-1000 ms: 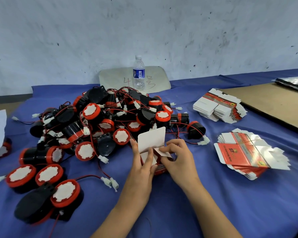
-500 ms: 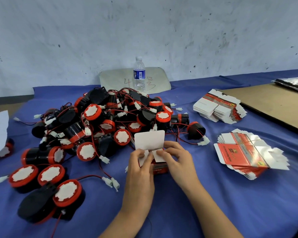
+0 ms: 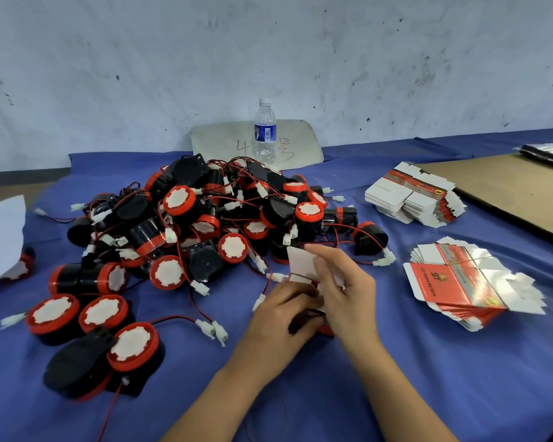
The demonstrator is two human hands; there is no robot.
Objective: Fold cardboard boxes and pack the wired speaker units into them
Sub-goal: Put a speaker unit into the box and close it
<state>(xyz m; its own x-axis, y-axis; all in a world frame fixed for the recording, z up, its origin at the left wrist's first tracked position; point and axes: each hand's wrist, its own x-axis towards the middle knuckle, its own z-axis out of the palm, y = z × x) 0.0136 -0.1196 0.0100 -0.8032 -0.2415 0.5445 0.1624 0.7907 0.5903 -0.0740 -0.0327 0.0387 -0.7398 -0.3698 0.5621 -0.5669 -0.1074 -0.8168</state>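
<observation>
Since 0.5 s ago the right hand (image 3: 348, 288) has been moved up over the white top flap, and the left hand (image 3: 278, 317) has been dropped from the flaps to the box body. The cardboard box (image 3: 297, 261) is held between both hands at frame centre, at 5 o'clock of the speaker pile (image 3: 205, 218); whether it rests on the bench (image 3: 428, 378) cannot be told. Left fingers (image 3: 304, 296) are curled round the red lower part of the box. Right fingers (image 3: 320, 266) are laid over the flap and grip it, and the flap is tilted toward 11 o'clock. Three loose speaker units (image 3: 103, 314) are seen at 9 o'clock of the hands, with red wires and white plugs trailing between. A banded stack of flat boxes (image 3: 454, 282) lies at 3 o'clock, well apart from the hands. A second flat stack (image 3: 409, 197) lies at 1 o'clock. A water bottle (image 3: 265, 135) stands upright at 12 o'clock behind the pile. A brown board (image 3: 517, 193) is seen at 2 o'clock.
</observation>
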